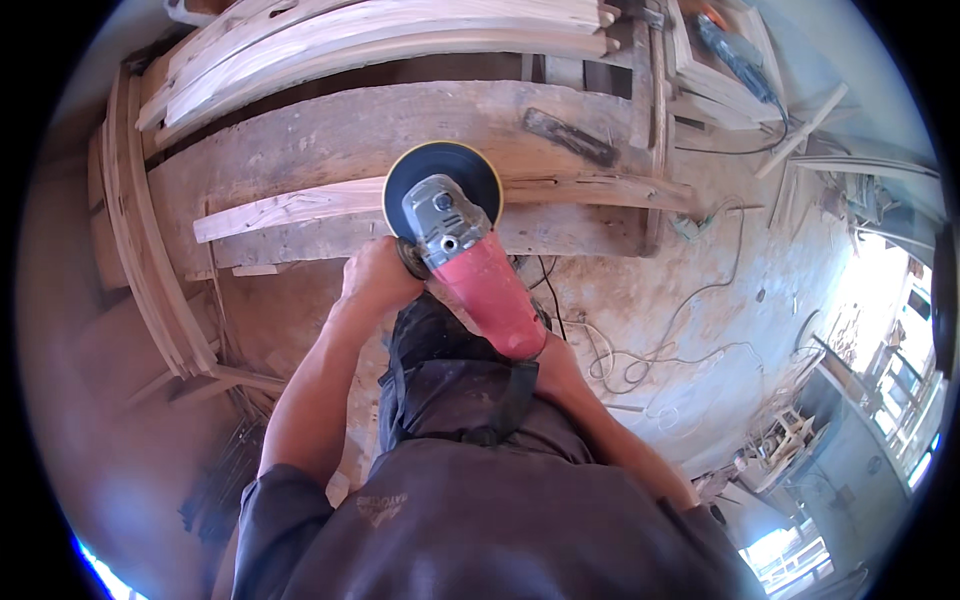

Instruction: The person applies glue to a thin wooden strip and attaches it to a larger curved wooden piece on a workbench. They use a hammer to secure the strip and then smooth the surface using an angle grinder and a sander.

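A red and grey angle grinder [490, 290] with a wide black, yellow-rimmed disc [475, 168] is held over a long wooden strip [300, 205]. The disc overlaps the strip in the head view; whether it touches the wood I cannot tell. My left hand [378, 275] is closed round the side handle, near the grey gear head. At the rear of the red body is my right hand [550, 362], its fingers mostly hidden behind the tool as it grips there. Under the strip lies a thick, worn bench plank [330, 130].
Several pale planks [390, 30] are stacked along the bench's far side, and more boards [155, 240] lean at the left. A dark flat bar [570, 137] lies on the bench. Another corded power tool [735, 60] rests at the far right. Loose cable [640, 365] curls over the dusty floor.
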Tool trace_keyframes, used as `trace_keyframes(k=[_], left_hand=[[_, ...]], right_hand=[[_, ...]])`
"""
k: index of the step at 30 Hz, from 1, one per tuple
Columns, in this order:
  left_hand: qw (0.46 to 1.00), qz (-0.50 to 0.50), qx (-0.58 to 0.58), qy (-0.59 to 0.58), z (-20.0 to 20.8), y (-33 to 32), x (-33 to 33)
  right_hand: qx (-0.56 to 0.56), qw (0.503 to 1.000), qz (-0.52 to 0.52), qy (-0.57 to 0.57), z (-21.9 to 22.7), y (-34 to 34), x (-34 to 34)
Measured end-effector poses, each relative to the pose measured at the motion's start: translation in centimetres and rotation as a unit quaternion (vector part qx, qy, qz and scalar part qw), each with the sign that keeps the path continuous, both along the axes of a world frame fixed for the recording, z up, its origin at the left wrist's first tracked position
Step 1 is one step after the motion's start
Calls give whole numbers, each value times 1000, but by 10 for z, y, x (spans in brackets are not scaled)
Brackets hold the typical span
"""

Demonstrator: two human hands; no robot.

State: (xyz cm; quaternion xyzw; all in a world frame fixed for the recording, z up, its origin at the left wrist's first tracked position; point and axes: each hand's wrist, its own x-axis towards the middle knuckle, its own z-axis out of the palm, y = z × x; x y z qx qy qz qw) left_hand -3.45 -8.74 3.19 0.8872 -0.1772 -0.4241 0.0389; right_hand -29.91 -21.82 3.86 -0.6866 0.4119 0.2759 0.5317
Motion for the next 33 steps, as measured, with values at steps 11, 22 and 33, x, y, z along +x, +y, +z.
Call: trace_keyframes(k=[11, 22, 33], left_hand=[[993, -119, 21, 13, 6, -86, -46], [982, -188, 1, 29, 12, -153, -75], [966, -249, -72, 0, -2, -210, -99]], right_hand=[[-17, 997, -68, 19, 3, -28, -69], [-49, 985, -160, 37, -2, -48, -112], [-39, 970, -235, 50, 3, -72, -130]])
